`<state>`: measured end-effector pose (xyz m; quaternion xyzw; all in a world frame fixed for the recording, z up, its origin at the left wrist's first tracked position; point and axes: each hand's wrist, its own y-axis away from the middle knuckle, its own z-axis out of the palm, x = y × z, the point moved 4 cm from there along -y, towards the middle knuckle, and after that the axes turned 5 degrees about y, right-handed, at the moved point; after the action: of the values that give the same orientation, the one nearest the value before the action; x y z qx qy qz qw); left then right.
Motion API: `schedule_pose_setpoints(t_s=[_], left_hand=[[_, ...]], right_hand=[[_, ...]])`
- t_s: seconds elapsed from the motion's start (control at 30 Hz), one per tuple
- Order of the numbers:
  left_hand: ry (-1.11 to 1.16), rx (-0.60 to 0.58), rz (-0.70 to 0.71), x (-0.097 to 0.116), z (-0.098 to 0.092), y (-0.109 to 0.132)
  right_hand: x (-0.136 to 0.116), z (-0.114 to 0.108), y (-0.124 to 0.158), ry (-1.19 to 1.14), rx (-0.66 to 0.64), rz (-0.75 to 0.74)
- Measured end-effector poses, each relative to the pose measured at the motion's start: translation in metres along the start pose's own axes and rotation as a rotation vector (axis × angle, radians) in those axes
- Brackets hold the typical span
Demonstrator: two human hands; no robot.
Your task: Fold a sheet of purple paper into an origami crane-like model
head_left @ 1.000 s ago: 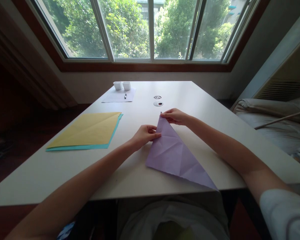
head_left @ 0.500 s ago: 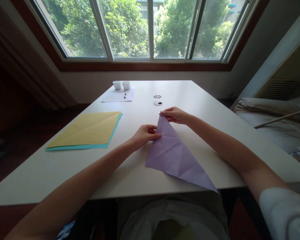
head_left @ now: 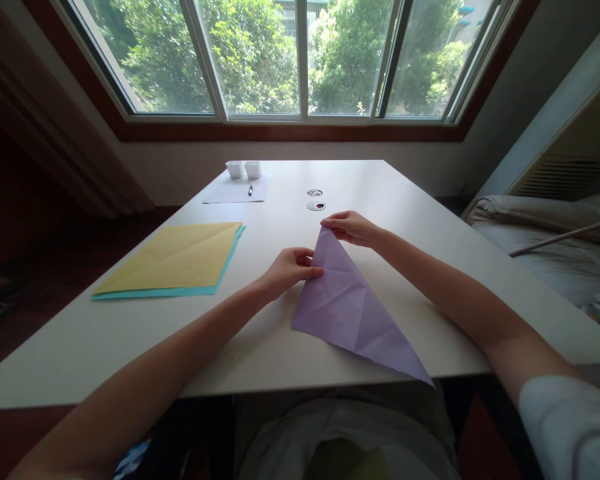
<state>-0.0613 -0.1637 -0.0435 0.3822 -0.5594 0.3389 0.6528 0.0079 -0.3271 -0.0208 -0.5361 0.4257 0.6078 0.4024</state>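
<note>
My paper triangle (head_left: 353,303) is plain lilac; I see a yellow sheet (head_left: 175,257), turquoise sheet (head_left: 203,291), white tabletop (head_left: 275,230) and brown window frame (head_left: 290,133).

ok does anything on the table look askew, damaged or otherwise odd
The purple paper looks creased, and its near edge looks slightly ragged. The yellow sheet isn't squared with the teal sheet, which peeks out along two sides.

Shows as a smooth white table (head_left: 265,353). Carries at left a turquoise sheet (head_left: 155,293) beneath a yellow sheet (head_left: 180,259). Bears a folded purple paper (head_left: 350,307), with a corner past the near edge. Holds a white sheet (head_left: 233,193) at far left and, beyond the middle, two round pieces (head_left: 311,206), inset or loose unclear.
</note>
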Motion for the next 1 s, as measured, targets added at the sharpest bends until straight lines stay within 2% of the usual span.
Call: schedule_pose_setpoints(t_s=[0.23,0.33,0.73,1.0], left_hand=[[0.000,0.166,0.109,0.005,-0.008,0.002],[0.008,0.168,0.117,0.006,-0.009,0.001],[0.039,0.158,0.121,0.003,-0.010,-0.002],[-0.055,0.159,0.140,0.007,-0.006,0.000]], right_hand=[[-0.001,-0.015,-0.005,-0.055,0.103,-0.058],[-0.001,-0.021,-0.005,-0.055,0.149,-0.058],[0.003,-0.025,-0.009,-0.078,0.168,-0.052],[0.010,-0.034,-0.015,-0.062,0.209,-0.001]])
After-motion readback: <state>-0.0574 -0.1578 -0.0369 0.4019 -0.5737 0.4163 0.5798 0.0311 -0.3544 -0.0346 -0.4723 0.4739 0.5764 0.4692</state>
